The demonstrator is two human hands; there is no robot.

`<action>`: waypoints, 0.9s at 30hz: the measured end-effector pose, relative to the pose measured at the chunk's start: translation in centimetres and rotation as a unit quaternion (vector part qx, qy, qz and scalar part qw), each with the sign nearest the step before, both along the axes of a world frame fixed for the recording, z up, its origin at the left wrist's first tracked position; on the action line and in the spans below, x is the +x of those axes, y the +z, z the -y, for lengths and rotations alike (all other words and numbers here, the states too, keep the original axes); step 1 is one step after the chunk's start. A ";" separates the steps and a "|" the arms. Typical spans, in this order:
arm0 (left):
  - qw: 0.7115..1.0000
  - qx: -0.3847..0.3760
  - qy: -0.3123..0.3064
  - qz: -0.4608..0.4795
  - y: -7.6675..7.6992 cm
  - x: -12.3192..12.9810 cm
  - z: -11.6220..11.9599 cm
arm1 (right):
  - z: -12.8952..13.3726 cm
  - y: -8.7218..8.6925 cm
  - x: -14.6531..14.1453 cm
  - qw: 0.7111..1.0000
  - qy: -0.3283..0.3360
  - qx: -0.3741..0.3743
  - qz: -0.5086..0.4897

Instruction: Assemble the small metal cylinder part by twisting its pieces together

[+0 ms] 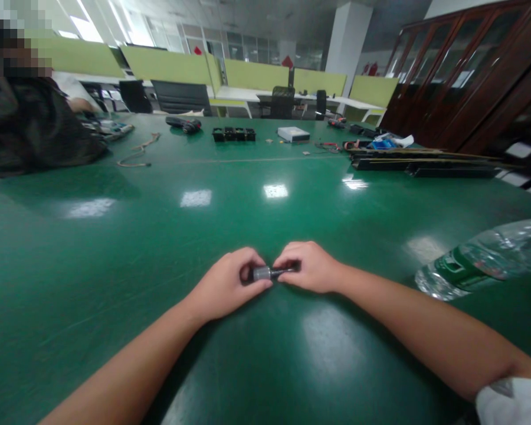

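Both hands meet over the middle of the green table [265, 224]. My left hand [228, 286] is closed around a small grey metallic cylinder [261, 273], with thumb and fingers on its sides. From the cylinder's right end runs a thin dark rod-like part [276, 273]. My right hand [312, 267] pinches that dark part between thumb and fingers. Fingers hide much of the piece, and I cannot tell its exact kind or whether the two parts are joined.
A clear plastic bottle [478, 260] with a green label lies at the right. Farther back are black modules [233, 134], a white box [293, 134], a cord [137, 152] and long black strips [425, 162]. Another person [30, 118] in dark clothing is at the left.
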State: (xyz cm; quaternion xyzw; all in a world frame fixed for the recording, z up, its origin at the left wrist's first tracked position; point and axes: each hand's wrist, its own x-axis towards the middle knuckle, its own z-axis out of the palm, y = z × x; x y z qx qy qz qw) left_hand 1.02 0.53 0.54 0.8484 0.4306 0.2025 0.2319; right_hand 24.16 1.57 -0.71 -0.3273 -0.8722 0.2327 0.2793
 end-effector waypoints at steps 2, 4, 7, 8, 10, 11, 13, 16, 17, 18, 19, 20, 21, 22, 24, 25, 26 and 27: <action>1.000 0.003 0.002 -0.001 0.1 0.0 0.0 | 0.0 0.0 0.0 1.000 0.002 0.003 0.001; 1.000 0.005 -0.001 -0.002 0.2 0.0 0.0 | 0.0 0.0 0.2 1.000 0.006 0.012 0.003; 1.000 -0.001 -0.010 -0.005 0.2 -0.1 0.0 | -0.1 -0.1 0.3 1.000 0.011 0.020 0.009; 1.000 -0.004 -0.012 -0.007 0.2 -0.1 0.0 | -0.1 -0.1 0.3 1.000 0.011 0.021 0.010; 1.000 -0.006 -0.011 -0.010 0.2 -0.1 0.0 | -0.1 -0.1 0.2 1.000 0.012 0.023 0.011; 1.000 -0.006 -0.010 -0.011 0.2 -0.1 -0.1 | -0.1 -0.1 0.2 1.000 0.011 0.025 0.011; 1.000 -0.004 -0.008 -0.008 0.2 -0.1 -0.1 | 0.0 -0.2 0.1 0.999 0.013 0.028 0.014; 1.000 -0.002 -0.007 -0.002 0.2 0.0 -0.1 | -0.1 -0.2 0.1 0.999 0.016 0.034 0.019; 1.000 -0.003 -0.007 -0.002 0.2 0.0 0.0 | -0.1 -0.3 0.1 0.999 0.017 0.037 0.022; 1.000 0.002 -0.004 -0.001 0.2 0.0 0.0 | -0.1 -0.3 0.1 0.999 0.018 0.041 0.024; 1.000 0.004 -0.002 -0.001 0.3 0.0 0.0 | -0.1 -0.3 0.1 0.999 0.018 0.044 0.026; 1.000 0.002 -0.003 0.000 0.3 0.0 0.0 | -0.1 -0.3 0.1 0.998 0.019 0.047 0.028; 1.000 0.004 -0.003 0.003 0.3 0.0 0.0 | -0.1 -0.4 0.1 0.998 0.021 0.048 0.029; 1.000 0.003 -0.003 0.005 0.3 0.0 0.0 | -0.1 -0.4 0.1 0.998 0.022 0.049 0.028; 1.000 0.002 -0.002 0.009 0.3 0.0 0.0 | -0.1 -0.4 0.1 0.998 0.025 0.051 0.028; 1.000 0.001 -0.002 0.010 0.3 0.0 0.0 | -0.1 -0.4 0.1 0.998 0.025 0.052 0.029; 1.000 0.001 -0.001 0.011 0.3 0.0 0.0 | -0.1 -0.4 0.0 0.998 0.025 0.052 0.030; 1.000 0.001 -0.001 0.010 0.3 0.0 0.0 | -0.1 -0.4 0.0 0.998 0.025 0.052 0.031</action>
